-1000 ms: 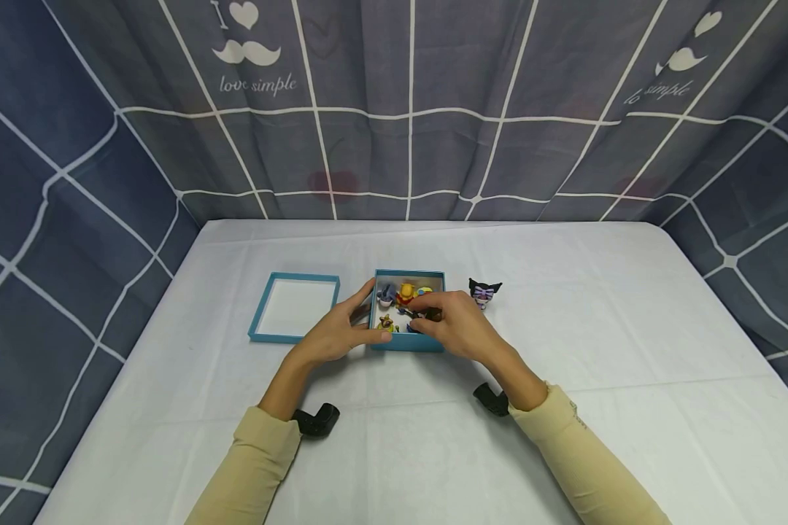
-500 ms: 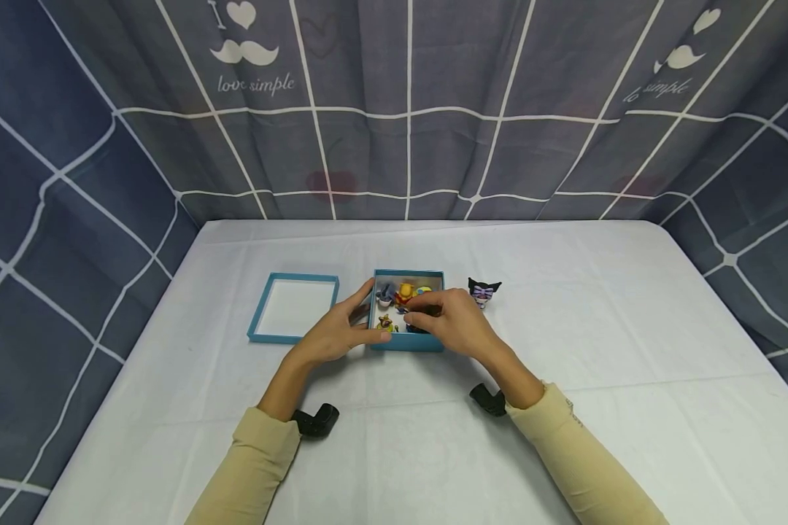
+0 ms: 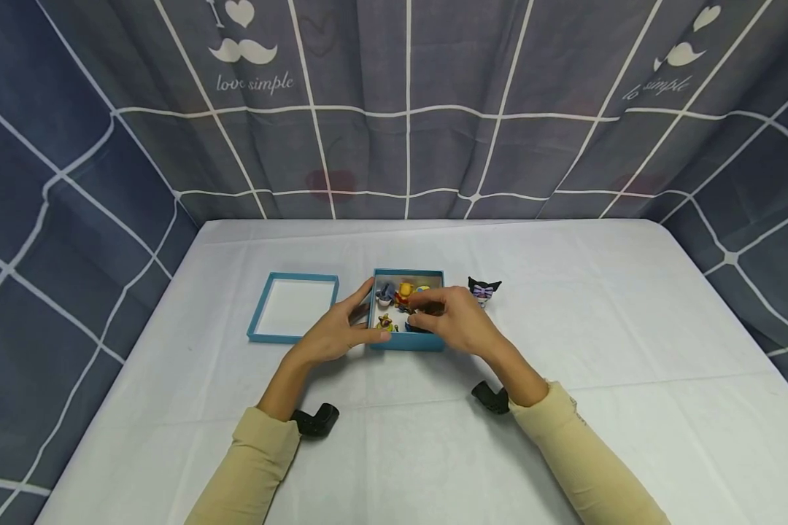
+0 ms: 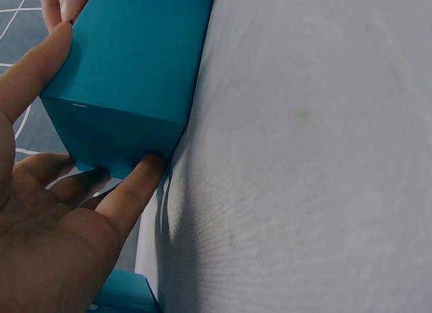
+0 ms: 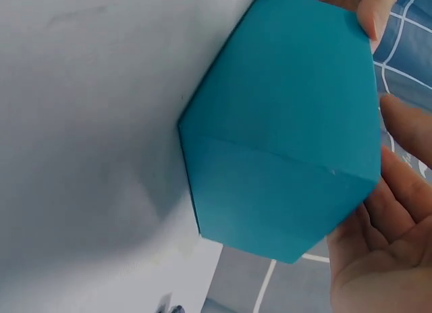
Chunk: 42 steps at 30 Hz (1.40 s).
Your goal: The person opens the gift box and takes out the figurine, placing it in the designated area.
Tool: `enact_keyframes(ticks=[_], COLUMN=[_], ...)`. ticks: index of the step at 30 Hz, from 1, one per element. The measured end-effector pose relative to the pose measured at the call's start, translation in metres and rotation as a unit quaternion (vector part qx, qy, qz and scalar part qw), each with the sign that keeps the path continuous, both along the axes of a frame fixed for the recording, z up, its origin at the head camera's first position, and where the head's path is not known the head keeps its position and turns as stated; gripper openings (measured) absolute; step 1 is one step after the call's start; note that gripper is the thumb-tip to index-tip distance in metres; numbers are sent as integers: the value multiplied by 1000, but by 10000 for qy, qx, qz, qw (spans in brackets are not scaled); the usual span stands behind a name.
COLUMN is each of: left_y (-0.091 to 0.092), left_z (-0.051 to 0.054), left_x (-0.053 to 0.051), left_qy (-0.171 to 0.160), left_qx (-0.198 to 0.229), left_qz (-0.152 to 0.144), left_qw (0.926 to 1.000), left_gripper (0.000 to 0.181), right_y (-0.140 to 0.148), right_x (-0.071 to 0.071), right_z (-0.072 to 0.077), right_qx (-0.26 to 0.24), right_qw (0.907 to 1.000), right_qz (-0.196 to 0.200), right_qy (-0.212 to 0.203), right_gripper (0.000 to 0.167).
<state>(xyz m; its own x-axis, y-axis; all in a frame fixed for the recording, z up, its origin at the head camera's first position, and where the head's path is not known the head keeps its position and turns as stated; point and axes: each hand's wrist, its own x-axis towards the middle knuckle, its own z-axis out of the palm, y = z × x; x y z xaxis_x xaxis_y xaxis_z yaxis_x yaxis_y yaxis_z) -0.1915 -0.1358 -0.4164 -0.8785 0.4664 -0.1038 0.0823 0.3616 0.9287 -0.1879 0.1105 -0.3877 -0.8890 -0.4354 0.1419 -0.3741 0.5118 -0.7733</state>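
Observation:
A teal box (image 3: pixel 407 342) of small figurines stands on the table. My left hand (image 3: pixel 338 332) grips its left end, thumb on the near rim; the left wrist view shows fingers (image 4: pixel 131 191) against the end wall. My right hand (image 3: pixel 456 317) reaches over the right side, thumb and forefinger curved inside. A dark blue figurine (image 3: pixel 416 327) lies by the thumb; whether anything is pinched is hidden. Also inside are a grey-blue figurine (image 3: pixel 385 294), a red-and-yellow bear figurine (image 3: pixel 404 289) and a yellow figurine with a hat (image 3: pixel 385 322). The box wall (image 5: pixel 283 90) blocks the right wrist view.
Left of the box lies a shallow teal-rimmed lid (image 3: pixel 292 340), white inside. A black-eared figurine with a purple bow (image 3: pixel 482 292) stands on the white tablecloth (image 3: pixel 597 306) beyond my right hand. A grey checked curtain (image 3: pixel 368 153) hangs behind the table.
A dark figurine visible between my right fingertips a second ago is now hardly seen there. The right fingers shifted slightly inside the box. My left hand and the box have stayed put.

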Motion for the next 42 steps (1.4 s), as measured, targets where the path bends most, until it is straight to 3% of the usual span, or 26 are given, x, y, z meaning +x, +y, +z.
enact_keyframes(ticks=[6, 12, 30, 42], left_y=[2, 1, 1, 1], left_z=[1, 1, 2, 3], left_x=[1, 1, 0, 0], left_qy=[62, 78, 68, 108], left_qx=[-7, -1, -103, -125], left_qz=[-49, -32, 13, -16], left_qw=[10000, 10000, 9999, 9999], left_gripper=[100, 103, 102, 102], right_y=[8, 15, 19, 14], right_x=[4, 5, -1, -1], right_z=[1, 1, -5, -14], right_qx=[30, 187, 449, 77], right_qw=[9996, 9979, 9988, 9996], right_qz=[-70, -178, 97, -47], right_qy=[259, 586, 151, 258], right_gripper=[37, 30, 30, 31])
